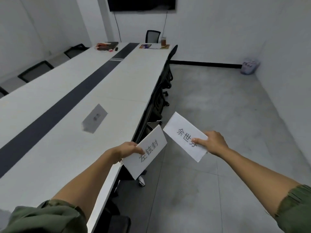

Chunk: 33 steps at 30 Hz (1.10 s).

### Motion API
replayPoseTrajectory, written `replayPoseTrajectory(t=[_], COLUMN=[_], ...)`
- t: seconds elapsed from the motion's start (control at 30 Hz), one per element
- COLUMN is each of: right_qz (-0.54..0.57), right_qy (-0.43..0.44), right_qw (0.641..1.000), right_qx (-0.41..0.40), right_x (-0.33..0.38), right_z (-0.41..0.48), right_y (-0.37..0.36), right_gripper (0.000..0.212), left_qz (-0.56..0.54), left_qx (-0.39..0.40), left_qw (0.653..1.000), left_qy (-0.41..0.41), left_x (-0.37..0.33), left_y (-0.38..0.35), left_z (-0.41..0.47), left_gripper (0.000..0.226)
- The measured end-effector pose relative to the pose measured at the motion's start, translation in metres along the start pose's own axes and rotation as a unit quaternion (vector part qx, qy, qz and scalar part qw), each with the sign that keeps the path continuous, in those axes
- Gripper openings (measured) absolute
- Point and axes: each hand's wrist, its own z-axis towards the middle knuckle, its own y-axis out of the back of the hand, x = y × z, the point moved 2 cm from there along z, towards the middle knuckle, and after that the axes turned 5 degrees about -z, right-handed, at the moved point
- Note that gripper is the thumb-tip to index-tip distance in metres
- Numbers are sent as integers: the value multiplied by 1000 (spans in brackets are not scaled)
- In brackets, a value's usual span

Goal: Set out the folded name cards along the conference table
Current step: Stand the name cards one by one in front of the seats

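Two pinch grips: left hand (127, 151) holds left card (151, 148), right hand (213, 142) holds right card (178, 130).

— Where are the cards sitting?
— I'm seeing one folded white card (94, 118) standing tented on the conference table (67, 148), near its right edge, with the print blurring.
— The others?
— The left card (148, 152) and right card (185, 137) are hanging beyond that edge. The left hand (127, 151) and right hand (213, 142) are pinching them, black characters facing up.
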Motion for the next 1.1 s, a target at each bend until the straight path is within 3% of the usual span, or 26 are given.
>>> replayPoseTrajectory(t=[0.3, 0.67, 0.93, 1.1], right_qz=[16, 4, 5, -2], right_qy=[-25, 52, 117, 148], right_qw=[1000, 998, 991, 986], right_qx=[-3, 32, 67, 72], right_x=[-29, -20, 43, 81], right_z=[172, 467, 644, 754], right_y=[37, 102, 101, 87], right_gripper=[31, 28, 28, 26], left_qz=[-16, -57, -97, -94], left_qx=[7, -64, -130, -150], left_qw=[1000, 996, 986, 983], left_qy=[-5, -4, 41, 41], left_x=[-113, -262, -283, -301], left_y=[41, 103, 189, 253], left_z=[150, 348, 447, 531], left_gripper=[53, 54, 57, 36])
